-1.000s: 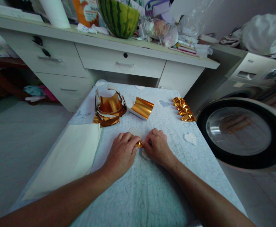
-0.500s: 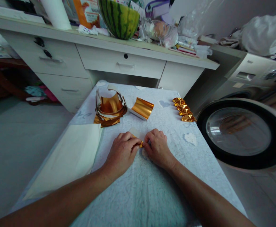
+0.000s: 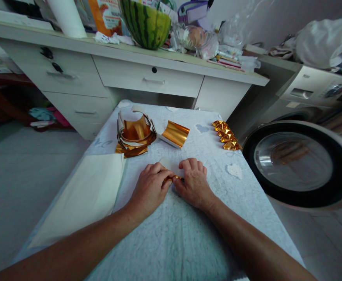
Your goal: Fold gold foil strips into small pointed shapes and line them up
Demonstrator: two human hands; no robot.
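At the middle of the cloth-covered table, my left hand is closed, pinching a small piece of gold foil paper between thumb and fingers. My right hand lies on the other end of that paper, thumb pressed on it and the other fingers bent over the cloth. Most of the paper is hidden under my fingers. Beyond my hands rests a curled gold foil sheet. Left of it stands a curled stack of gold foil sheets. Several folded gold foil pieces sit in a row at the far right.
A cream sheet of paper covers the table's left side. Behind the table is a white desk with half a watermelon and clutter on it. The open round door of a washing machine stands close to the table's right edge.
My right thumb has moved slightly left and presses flatter on the foil paper, and the right fingers have spread a little. The left hand has hardly moved. The view has shifted slightly.
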